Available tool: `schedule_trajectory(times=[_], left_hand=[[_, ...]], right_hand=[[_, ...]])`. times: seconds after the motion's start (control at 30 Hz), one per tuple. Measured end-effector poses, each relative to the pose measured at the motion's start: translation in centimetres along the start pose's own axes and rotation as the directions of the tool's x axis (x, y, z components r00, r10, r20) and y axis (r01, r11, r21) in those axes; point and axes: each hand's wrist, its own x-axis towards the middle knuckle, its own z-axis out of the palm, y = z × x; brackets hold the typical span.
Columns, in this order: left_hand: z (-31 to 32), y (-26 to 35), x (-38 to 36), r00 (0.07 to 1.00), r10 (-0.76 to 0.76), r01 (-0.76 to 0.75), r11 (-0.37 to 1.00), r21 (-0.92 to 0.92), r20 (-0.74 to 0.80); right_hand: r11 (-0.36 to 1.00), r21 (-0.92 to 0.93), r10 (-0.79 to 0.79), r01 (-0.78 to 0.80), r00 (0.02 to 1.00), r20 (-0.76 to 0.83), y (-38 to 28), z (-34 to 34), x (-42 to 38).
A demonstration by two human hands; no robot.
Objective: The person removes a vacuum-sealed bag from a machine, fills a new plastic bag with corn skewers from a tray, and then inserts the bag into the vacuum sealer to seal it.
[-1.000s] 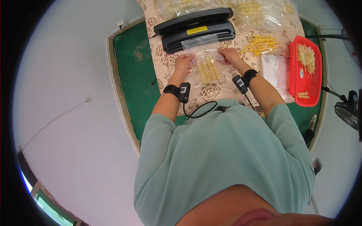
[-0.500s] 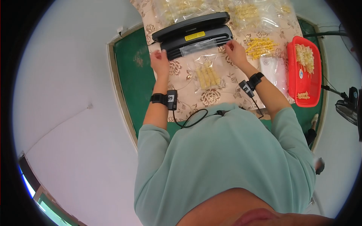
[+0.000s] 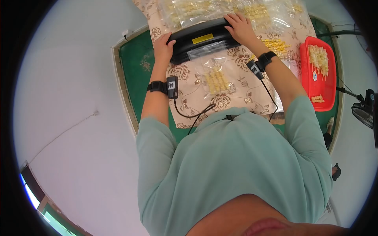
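A black vacuum sealer (image 3: 187,42) with a yellow label lies across the patterned cloth, its lid down. At its left end my left hand (image 3: 163,48) grips the lid, thumb in front. My right hand (image 3: 241,30) is closed over the right end, fingers curled on the top edge. The open end of a clear plastic bag (image 3: 208,49) lies at the sealer's front edge. Lower in that bag are several pale yellow skewered pieces (image 3: 217,82), flat on the cloth.
Filled clear bags (image 3: 189,10) lie behind the sealer. Loose yellow skewers (image 3: 276,46) are to its right. A red basket (image 3: 303,84) with pale skewers stands at the right edge, near a black fan (image 3: 363,110). Black cables hang from both wrist straps.
The sealer's lid, raised before, is now down. Both hands have moved from the bag's sides up and outward onto the lid's ends. The bag has stayed about where it was.
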Motion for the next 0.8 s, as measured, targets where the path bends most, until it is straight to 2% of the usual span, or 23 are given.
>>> schedule_trajectory(times=[0.07, 0.13, 0.2, 0.3, 0.37, 0.43, 0.57, 0.63, 0.7, 0.77, 0.8], left_hand=[[-0.5, 0.6, -1.2, 0.999, -0.024, 0.025, 1.000, -0.013, 0.036], [-0.5, 1.2, -2.6, 0.996, -0.047, 0.049, 0.999, -0.025, 0.072], [0.2, 1.7, -4.3, 0.996, 0.072, -0.069, 0.996, 0.055, -0.050], [1.8, 1.7, -6.6, 0.993, 0.107, -0.098, 0.984, 0.147, -0.054], [2.8, 1.5, -8.0, 0.996, 0.089, -0.084, 0.986, 0.145, -0.023], [3.5, 1.5, -9.0, 0.998, 0.058, -0.066, 0.968, 0.244, 0.040], [3.7, 4.0, -8.9, 0.999, 0.027, -0.034, 0.955, 0.294, 0.028], [4.2, 5.5, -7.8, 0.986, 0.160, -0.166, 0.966, 0.197, 0.049], [5.7, 5.9, -6.6, 0.977, 0.184, -0.201, 0.963, 0.180, 0.105], [7.3, 6.9, -5.2, 0.989, 0.108, -0.136, 0.941, 0.309, 0.104], [7.4, 7.0, -5.0, 0.988, 0.115, -0.142, 0.941, 0.308, 0.103]], right_hand=[[0.992, 0.088, -0.084, 0.090, 0.994, -0.071, 0.3, 0.0, -1.6], [0.989, 0.101, -0.100, 0.109, 0.991, -0.091, -0.1, -0.5, -3.5], [0.985, 0.112, -0.115, 0.128, 0.987, -0.110, -0.6, -0.7, -5.6], [0.992, 0.098, -0.074, 0.078, 0.996, -0.048, -1.2, -0.1, -8.2], [0.994, 0.100, -0.043, 0.042, 0.999, 0.010, -1.5, 0.4, -9.4], [0.995, 0.098, -0.030, 0.026, 0.999, 0.031, -1.7, 0.9, -10.4], [0.996, 0.088, -0.013, 0.007, 0.998, 0.060, -1.7, 1.3, -11.0], [0.997, 0.083, -0.001, -0.005, 0.997, 0.073, -1.7, 1.4, -11.1], [0.997, 0.075, 0.008, -0.014, 0.996, 0.085, -1.8, 1.4, -11.2], [0.999, 0.053, 0.003, -0.008, 0.996, 0.093, -1.8, 1.4, -11.2], [0.999, 0.049, 0.007, -0.012, 0.996, 0.088, -1.6, 1.2, -11.2]])
